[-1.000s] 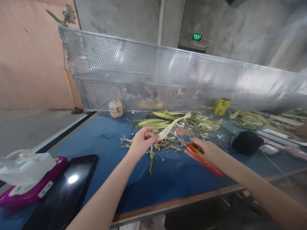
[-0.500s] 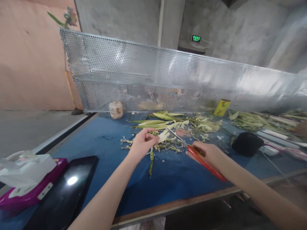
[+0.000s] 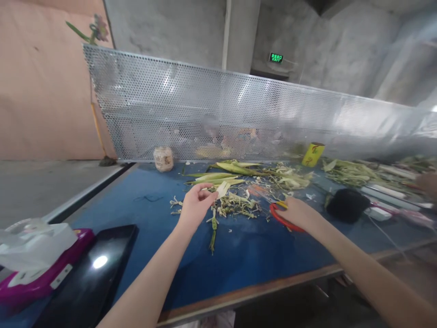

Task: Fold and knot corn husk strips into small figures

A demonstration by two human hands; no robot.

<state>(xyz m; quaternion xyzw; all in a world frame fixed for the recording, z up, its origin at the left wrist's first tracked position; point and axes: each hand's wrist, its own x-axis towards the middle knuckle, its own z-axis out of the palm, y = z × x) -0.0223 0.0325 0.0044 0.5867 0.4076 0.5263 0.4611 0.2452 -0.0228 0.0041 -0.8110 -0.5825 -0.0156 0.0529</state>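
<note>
Grey concrete walls rise behind a long perforated metal screen, with a green-lit exit sign above the screen's top edge and a pinkish panel off to the left. Before the screen runs a blue-topped table, where 2 bare forearms reach in from the near edge.

At the middle of the table, the left hand pinches a short, pale piece of husk between thumb and fingertips, the gap between them closed on its near end; the free end points up and to the right, over a scatter of curled trimmings. To the right, well apart from that piece, the right hand is curled around the red and yellow handles of a pair of scissors. Its blades point left toward the trimmings, but they are too blurred to tell how far they are parted.

Just below the left hand's fingers, a knotted green strand lies on the blue top. Beyond the trimmings are long green leaves, and right of these a loose heap of pale husks. Close to the screen stand a whitish jar and a yellow can, the can leaning slightly. Farther right lies a black bundle; at the near left, a dark glossy tablet sits beside a purple holder topped with white tissue.
</note>
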